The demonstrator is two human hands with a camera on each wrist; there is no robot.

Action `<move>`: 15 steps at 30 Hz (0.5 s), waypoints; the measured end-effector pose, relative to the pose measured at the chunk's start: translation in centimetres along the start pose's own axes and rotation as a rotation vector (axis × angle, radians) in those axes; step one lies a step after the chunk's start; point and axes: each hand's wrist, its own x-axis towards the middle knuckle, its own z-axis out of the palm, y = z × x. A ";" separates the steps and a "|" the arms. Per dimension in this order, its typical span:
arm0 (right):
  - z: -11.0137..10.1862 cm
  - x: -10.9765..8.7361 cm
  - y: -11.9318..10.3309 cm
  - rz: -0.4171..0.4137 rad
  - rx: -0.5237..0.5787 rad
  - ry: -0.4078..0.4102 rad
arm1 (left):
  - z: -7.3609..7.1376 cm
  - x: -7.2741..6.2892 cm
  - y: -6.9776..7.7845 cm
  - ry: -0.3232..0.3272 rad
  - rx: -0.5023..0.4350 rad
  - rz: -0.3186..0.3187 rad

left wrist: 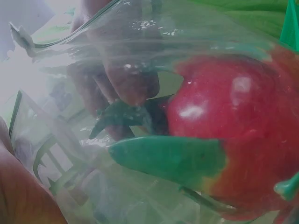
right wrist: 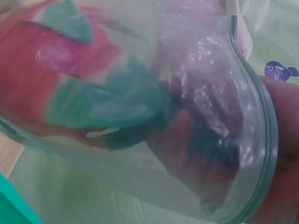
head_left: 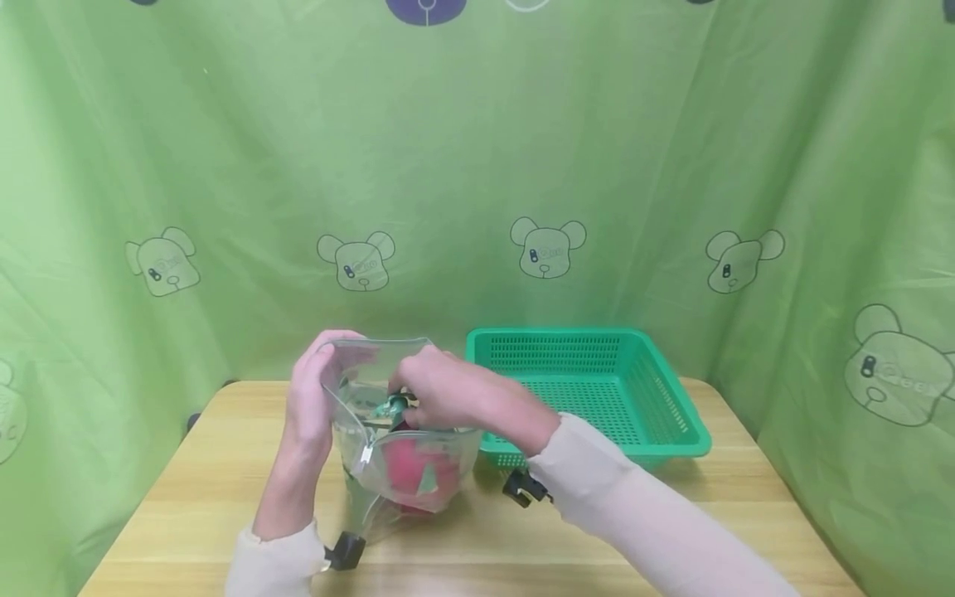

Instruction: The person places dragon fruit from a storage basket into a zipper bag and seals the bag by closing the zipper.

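Note:
A clear zip bag (head_left: 466,452) stands on the table with its mouth spread, its white slider (head_left: 366,455) at the near rim. Inside is a red dragon fruit (left wrist: 219,102) with green scales, seen through the plastic. My left hand (head_left: 307,398) holds the bag by the left side of its mouth. Reaching in through the opening, my right hand (head_left: 448,383) pinches the green scale tips at the dragon fruit's top. The right wrist view shows those fingers (right wrist: 175,144) through hazy plastic, beside the green tips (right wrist: 112,105).
A green perforated plastic basket (head_left: 671,398) stands on the right of the wooden table (head_left: 231,464), just beyond my right forearm. Green curtain (head_left: 448,166) with bear faces hangs behind and along both sides. Black camera mounts (head_left: 346,550) sit at both wrists.

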 end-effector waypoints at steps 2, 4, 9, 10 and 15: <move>0.2 0.1 0.0 -0.003 -0.002 0.009 | 0.0 0.0 0.0 0.000 -0.001 -0.002; 0.3 0.2 -0.1 -0.007 -0.002 0.018 | -0.1 -0.1 0.1 0.003 -0.003 0.000; 0.5 0.3 -0.3 -0.011 0.020 0.039 | -0.1 -0.1 0.1 -0.002 -0.010 0.010; 0.4 0.3 -0.3 -0.008 0.032 0.041 | -0.1 -0.1 0.1 -0.002 -0.011 0.012; 0.4 0.0 -0.5 0.009 0.111 0.028 | -0.2 -0.2 0.2 0.006 0.004 0.009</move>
